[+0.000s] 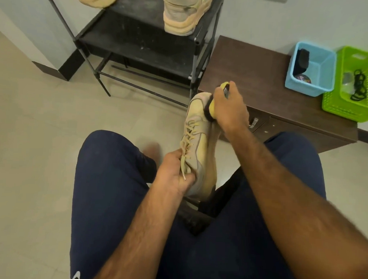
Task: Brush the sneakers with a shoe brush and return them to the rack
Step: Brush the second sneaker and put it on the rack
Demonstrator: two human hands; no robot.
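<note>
Tile floor [33, 113] under black rack [140, 44]; left hand [173, 172] grips sneaker [199, 144], right hand [230, 107] grips brush [212, 108].

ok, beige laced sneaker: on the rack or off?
Off. Left hand grips the beige sneaker over the lap, clear of the black metal rack; right hand holds a yellow brush to its toe.

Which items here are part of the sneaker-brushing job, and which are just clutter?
In the job: sneaker held by left hand, shoe brush in right hand, shoe rack, second sneaker on it.
Lying about: blue basket, green basket, brown cabinet.
</note>
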